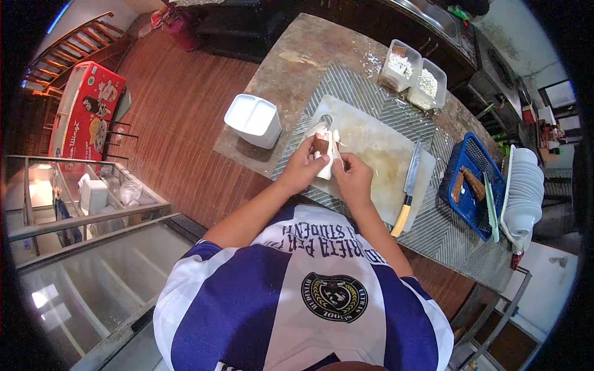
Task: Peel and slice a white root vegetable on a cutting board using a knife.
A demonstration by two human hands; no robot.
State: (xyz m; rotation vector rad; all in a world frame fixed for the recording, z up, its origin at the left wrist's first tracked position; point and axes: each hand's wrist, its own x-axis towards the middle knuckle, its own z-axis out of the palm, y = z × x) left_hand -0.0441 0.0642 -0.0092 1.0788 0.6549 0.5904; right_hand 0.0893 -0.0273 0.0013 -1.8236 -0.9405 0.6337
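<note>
View: head camera, looking down past a blue and white shirt (334, 297) at a table (297, 52).
Left hand: the left hand (301, 166) is closed, its fingers curled round a partly peeled root (321, 146) and its thumb laid across it.
Right hand: the right hand (355, 176) is nearly closed, fingers bent, thumb and fingertips pinched on the root's right side; whether loose peel is also in its grip cannot be told.
Root: held between both hands over the near left part of the cutting board, white flesh showing beside a patch of brown skin.
Metal piece: a small shiny metal piece (326, 119) sits just beyond the root, too small to name.
Cutting board: the white cutting board (365, 148) lies on a striped mat (346, 83).
Knife: the knife (410, 176) lies along the board's right side, its yellow handle toward the person.
White tub: an upright white tub (265, 135) stands left of the board.
Clear boxes: two clear boxes (427, 102) stand side by side beyond the board, with white pieces inside.
Basket: a blue basket (456, 166) right of the knife holds brown roots (474, 184).
Bowls: stacked white bowls (525, 191) stand right of the basket.
</note>
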